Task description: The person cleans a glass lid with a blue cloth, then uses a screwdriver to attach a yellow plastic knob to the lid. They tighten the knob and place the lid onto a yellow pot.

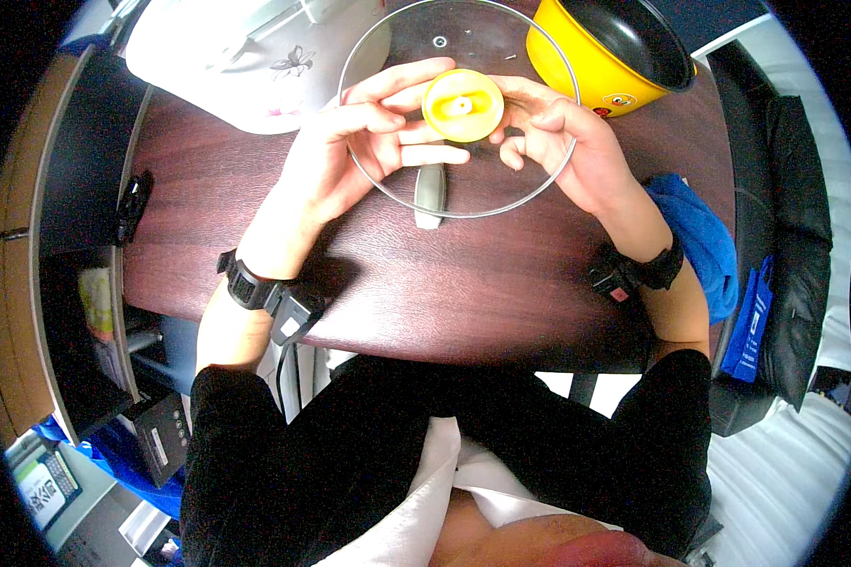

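A round glass lid (539, 180) with a metal rim is held up over the dark wooden table (463, 283). A yellow round knob (462, 106) sits at its centre. My left hand (369, 142) grips the lid from the left, its fingers touching the knob. My right hand (558, 137) holds the lid and the knob from the right. Under the lid a grey flat tool (429, 194) lies on the table.
A yellow pot with a black inside (615, 57) stands at the back right. A white appliance with a flower print (246, 66) is at the back left. A blue cloth (700, 236) lies at the right edge, beside a black chair (785, 236).
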A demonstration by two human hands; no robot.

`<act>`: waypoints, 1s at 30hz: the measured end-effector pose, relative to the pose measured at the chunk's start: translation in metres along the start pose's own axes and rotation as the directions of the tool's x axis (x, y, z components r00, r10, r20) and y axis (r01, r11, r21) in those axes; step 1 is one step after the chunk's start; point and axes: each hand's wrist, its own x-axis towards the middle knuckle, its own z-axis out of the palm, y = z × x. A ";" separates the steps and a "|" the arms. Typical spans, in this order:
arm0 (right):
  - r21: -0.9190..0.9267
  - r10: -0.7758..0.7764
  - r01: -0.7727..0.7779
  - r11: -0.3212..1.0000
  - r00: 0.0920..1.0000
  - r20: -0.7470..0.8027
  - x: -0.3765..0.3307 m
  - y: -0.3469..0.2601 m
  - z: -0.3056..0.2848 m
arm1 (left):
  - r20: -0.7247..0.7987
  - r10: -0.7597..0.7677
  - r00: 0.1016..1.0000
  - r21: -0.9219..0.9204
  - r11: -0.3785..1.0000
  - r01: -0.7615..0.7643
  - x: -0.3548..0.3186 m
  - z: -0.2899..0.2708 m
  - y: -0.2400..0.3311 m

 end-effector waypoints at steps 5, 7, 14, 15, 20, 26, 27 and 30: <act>0.031 0.001 -0.001 1.000 1.000 0.025 0.000 -0.003 0.003 | -0.030 0.001 1.000 0.018 1.000 0.000 0.000 -0.002 -0.002; 0.041 0.004 -0.005 0.999 1.000 0.028 0.001 -0.001 0.002 | -0.026 0.012 1.000 0.022 1.000 -0.011 0.001 -0.003 -0.003; -0.087 -0.043 0.058 0.995 0.986 0.160 0.006 -0.016 -0.002 | -0.089 0.062 0.994 0.103 0.993 -0.053 0.000 0.001 -0.003; -0.098 -0.074 0.093 0.991 0.980 0.187 0.009 -0.019 -0.011 | -0.091 0.088 0.992 0.111 0.991 -0.077 0.001 0.002 -0.001; -0.382 -0.090 0.099 0.919 0.995 0.043 0.010 -0.039 -0.044 | -0.080 0.138 0.987 0.149 0.981 -0.125 -0.001 0.004 0.008; -0.440 -0.132 0.136 0.888 0.990 0.038 0.011 -0.039 -0.055 | -0.111 0.158 0.981 0.257 0.958 -0.125 -0.001 0.016 0.011; -0.468 -0.133 0.127 0.874 0.991 0.022 0.012 -0.039 -0.053 | -0.094 0.113 0.989 0.224 0.971 -0.089 -0.002 0.016 0.010; -0.505 -0.143 0.126 0.854 0.990 0.004 0.016 -0.042 -0.055 | -0.050 -0.013 0.999 0.100 0.995 0.018 -0.003 0.014 0.000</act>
